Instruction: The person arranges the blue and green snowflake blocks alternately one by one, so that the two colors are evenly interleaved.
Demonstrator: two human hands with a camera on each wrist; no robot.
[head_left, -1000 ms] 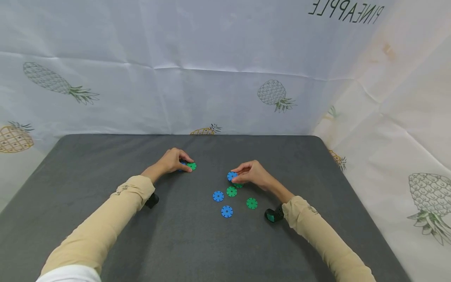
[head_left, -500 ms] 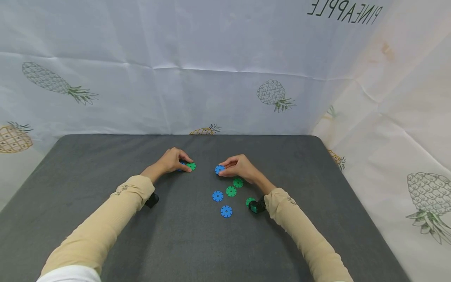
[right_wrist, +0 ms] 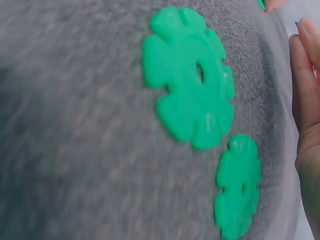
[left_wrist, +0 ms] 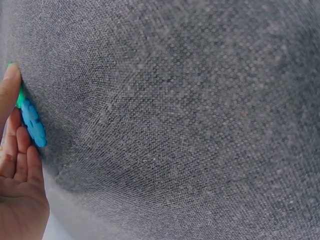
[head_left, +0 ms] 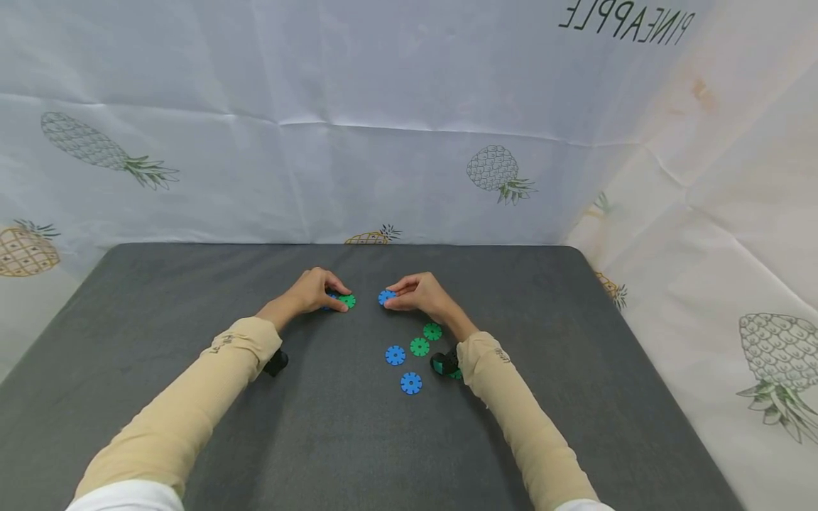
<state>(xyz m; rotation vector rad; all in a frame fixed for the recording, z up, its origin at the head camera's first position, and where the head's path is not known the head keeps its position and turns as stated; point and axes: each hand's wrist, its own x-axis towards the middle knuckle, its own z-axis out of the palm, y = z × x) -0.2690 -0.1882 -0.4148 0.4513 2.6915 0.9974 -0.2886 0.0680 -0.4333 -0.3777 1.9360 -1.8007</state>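
My left hand (head_left: 313,291) pinches a green notched plastic disc (head_left: 347,301) between thumb and fingers. Joined to that disc is a blue one (left_wrist: 34,124), mostly covered by the hand in the head view but plain in the left wrist view. To the right, my right hand (head_left: 422,294) pinches a single blue notched disc (head_left: 386,297) by its edges, a short gap away from the green disc. In the right wrist view only a sliver of that blue disc shows past the fingers.
On the grey table (head_left: 332,426), nearer me, lie two blue discs (head_left: 395,355) (head_left: 411,383) and two green discs (head_left: 432,331) (head_left: 420,346). Another green disc (head_left: 456,374) is partly hidden under the right wrist's black camera (head_left: 444,363). A pineapple-print cloth (head_left: 383,142) hangs behind.
My right hand has carried its blue disc leftward and slightly away from me, towards the left hand's discs. The left hand has stayed in place.
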